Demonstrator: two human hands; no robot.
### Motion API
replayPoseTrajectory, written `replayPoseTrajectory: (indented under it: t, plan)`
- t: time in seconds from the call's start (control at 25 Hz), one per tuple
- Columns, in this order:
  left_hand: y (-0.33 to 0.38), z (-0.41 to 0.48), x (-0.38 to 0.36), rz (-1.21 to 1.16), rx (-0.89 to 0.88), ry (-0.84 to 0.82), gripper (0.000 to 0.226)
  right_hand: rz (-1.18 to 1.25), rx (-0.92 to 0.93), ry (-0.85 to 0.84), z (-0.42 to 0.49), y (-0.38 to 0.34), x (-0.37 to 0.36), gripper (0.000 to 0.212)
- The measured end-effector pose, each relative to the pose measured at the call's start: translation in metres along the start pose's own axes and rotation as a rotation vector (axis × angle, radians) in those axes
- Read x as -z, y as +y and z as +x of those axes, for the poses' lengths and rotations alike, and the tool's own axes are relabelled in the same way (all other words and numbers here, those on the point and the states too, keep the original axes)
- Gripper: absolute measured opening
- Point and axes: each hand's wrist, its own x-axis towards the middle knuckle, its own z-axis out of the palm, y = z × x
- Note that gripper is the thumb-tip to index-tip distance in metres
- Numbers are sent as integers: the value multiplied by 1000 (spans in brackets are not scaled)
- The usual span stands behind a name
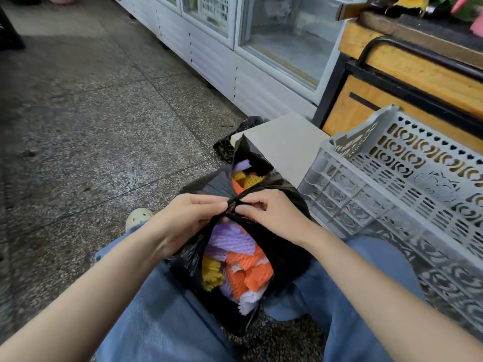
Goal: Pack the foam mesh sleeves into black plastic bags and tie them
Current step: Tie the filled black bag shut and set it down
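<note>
- Head view: black plastic bag (285, 259) sits between the person's knees, holding purple, orange and yellow foam mesh sleeves (236, 254).
- Left hand (189, 218) and right hand (271, 212) pinch the bag's handles together.
- Grey crate (407, 184) stands on the right.

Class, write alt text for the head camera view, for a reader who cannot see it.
A seated person's left hand and right hand pinch the gathered handles of a black plastic bag together between their knees, above purple, orange and yellow foam mesh sleeves inside it. A grey plastic crate sits to the right on the speckled floor.
</note>
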Motion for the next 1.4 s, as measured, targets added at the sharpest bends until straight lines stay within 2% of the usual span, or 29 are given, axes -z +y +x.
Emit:
replayPoseTrajectory:
  t: [0.04,0.12,0.2,0.24,0.32,0.36,0.4,0.52,0.68,0.8,0.88,0.96,1.04,1.12,1.24,1.4]
  plan:
    - [0,0,1,-51,-1,11,25,17,-6,27,0,1,1,15]
    - [2,3,3,-113,-14,67,11,67,-29,43,-1,-1,1,14]
    - [2,4,6,-38,-78,99,10,165,-20,11,-2,-4,3,13]
    - [2,6,9,158,-152,118,11,226,-23,-4,-3,-6,4,13]
    - [3,10,14,731,-379,206,10,314,-27,-30,-4,-11,6,20]
    - [4,13,14,939,-496,265,10,328,-18,-34,-3,-14,7,23]
    - [8,17,15,1043,-574,335,10,332,-2,-32,0,-16,7,24]
    - [26,30,28,939,-629,572,12,392,72,4,14,-29,8,20]
    - [48,49,63,642,-518,816,17,434,136,39,44,-54,8,13]
    - [69,54,77,321,-607,858,27,282,220,201,89,-70,6,18]
    - [85,61,91,151,-696,869,27,126,272,310,132,-71,5,19]
    - [93,70,108,142,-750,818,27,-26,255,341,176,-66,3,19]
    - [95,84,125,271,-761,735,29,-101,181,300,218,-55,-4,19]
    - [93,104,147,489,-707,707,27,-56,102,244,259,-43,-16,14]
    - [87,138,188,943,-601,713,6,62,6,186,307,-24,-43,11]
    - [72,182,226,1654,-661,634,28,307,-42,-18,341,10,-80,23]
